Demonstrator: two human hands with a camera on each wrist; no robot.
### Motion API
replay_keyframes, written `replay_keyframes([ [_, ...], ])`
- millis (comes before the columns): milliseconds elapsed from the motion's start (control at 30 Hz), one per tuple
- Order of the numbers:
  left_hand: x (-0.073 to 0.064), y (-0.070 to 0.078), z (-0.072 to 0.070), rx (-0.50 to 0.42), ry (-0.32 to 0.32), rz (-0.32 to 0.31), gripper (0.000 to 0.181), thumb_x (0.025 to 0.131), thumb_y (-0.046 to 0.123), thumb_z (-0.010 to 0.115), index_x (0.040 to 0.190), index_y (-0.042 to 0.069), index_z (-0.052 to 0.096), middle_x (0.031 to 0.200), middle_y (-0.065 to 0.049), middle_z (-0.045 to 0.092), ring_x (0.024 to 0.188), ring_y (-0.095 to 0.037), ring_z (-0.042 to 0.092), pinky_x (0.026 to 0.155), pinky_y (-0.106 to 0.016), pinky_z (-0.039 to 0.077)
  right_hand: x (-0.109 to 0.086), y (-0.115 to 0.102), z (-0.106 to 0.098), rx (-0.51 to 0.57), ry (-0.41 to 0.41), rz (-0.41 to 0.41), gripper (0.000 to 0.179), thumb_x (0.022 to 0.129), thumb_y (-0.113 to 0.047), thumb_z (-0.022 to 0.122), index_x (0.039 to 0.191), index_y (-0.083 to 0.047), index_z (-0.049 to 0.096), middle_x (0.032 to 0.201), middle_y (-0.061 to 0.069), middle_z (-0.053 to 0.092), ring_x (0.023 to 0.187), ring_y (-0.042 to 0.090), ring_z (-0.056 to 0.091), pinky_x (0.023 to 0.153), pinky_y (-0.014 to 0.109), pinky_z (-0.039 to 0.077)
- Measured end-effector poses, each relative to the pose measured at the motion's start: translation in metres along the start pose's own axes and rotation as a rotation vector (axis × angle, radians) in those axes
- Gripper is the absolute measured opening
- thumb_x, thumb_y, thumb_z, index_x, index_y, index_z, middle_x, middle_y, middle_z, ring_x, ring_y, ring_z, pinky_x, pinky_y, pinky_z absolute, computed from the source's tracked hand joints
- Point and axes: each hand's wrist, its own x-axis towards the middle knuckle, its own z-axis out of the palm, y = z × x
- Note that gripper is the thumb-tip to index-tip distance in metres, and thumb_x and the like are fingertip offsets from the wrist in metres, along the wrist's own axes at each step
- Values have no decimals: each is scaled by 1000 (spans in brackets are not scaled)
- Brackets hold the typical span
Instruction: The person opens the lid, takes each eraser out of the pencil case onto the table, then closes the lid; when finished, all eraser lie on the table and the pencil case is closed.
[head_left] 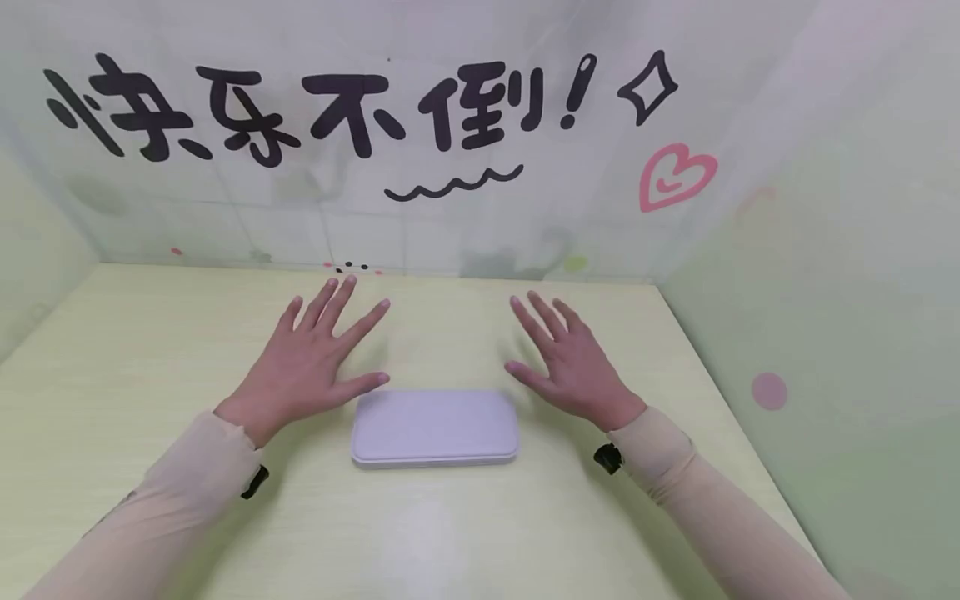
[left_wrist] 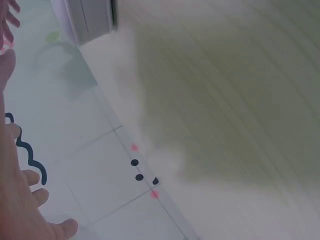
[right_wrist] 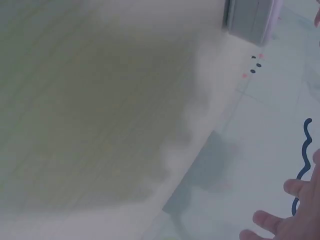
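A flat lavender case (head_left: 435, 427) with rounded corners lies closed on the pale table (head_left: 420, 533), between the two forearms. Spread fingers mark the left hand (head_left: 303, 367), held over the table just left of the case; its thumb tip comes close to the case's far left corner in the head view. On the other side, the right hand (head_left: 573, 367) is spread too, its thumb pointing toward the far right corner. Neither hand holds anything. The case's end (left_wrist: 92, 20) shows at the top of the left wrist view, and its other end (right_wrist: 250, 20) in the right wrist view.
Behind the table stands a white backdrop (head_left: 360, 225) with large black characters, a wavy line and a pink heart (head_left: 677, 177). A side wall (head_left: 847, 350) bounds the table on the right, another (head_left: 33, 250) on the left. Black bands (head_left: 608, 457) sit at the wrists.
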Motion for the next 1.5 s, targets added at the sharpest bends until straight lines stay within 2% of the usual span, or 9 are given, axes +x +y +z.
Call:
replay_keyframes([
  [133,-2,3,-1,-59,-41,36,89,95,74,56,168,31,25,174,-21,21,160,-43,24,123,-69,31,4,-11,-1,67,-75,-75,86,102,-60,56,170,-31,13,175,11,24,157,47,27,128,62,31],
  [300,-7,10,-3,-148,-153,56,87,94,75,57,161,21,44,158,-20,49,144,-42,49,111,-66,47,5,-32,2,110,-168,-158,86,99,-61,60,169,-35,17,173,7,31,153,42,35,123,60,39],
  [500,-13,23,0,-196,-230,95,83,91,77,60,146,15,62,136,-11,66,116,-30,66,94,-53,59,4,-58,10,123,-268,-244,91,95,-66,62,167,-23,27,166,2,43,149,29,44,124,49,41],
  [633,-13,34,7,-195,-247,129,85,88,81,59,143,16,64,130,-7,69,105,-23,67,88,-45,60,1,-70,15,72,-332,-282,93,94,-70,60,164,-14,34,160,4,49,143,24,50,121,42,45],
  [833,-16,46,11,-166,-278,142,93,82,78,69,146,12,60,129,-7,68,101,-20,65,85,-40,58,2,-81,19,-26,-332,-349,86,93,-65,61,157,-11,40,143,6,55,115,21,55,97,34,54],
  [1033,-18,50,11,-122,-272,155,101,75,74,78,148,10,56,125,-4,66,102,-17,61,83,-38,56,4,-84,22,-104,-311,-370,84,91,-58,65,156,-10,41,139,6,57,111,21,56,94,33,56],
  [1233,-17,52,13,-127,-279,155,102,74,67,83,151,8,51,129,-5,62,107,-19,58,85,-38,57,6,-85,24,-176,-287,-369,85,88,-57,66,154,-10,42,133,5,60,105,20,57,88,30,57],
  [1400,-18,57,16,-101,-266,164,94,75,59,85,145,5,52,122,-8,61,104,-22,57,84,-39,57,6,-88,25,-192,-275,-379,86,85,-58,68,152,-8,46,131,4,62,100,20,58,83,30,57],
  [1500,-19,60,18,-90,-243,169,86,74,55,85,137,5,55,112,-8,60,95,-21,54,77,-36,55,7,-91,26,-204,-267,-389,87,83,-58,69,150,-7,47,129,4,63,95,20,58,79,29,57],
])
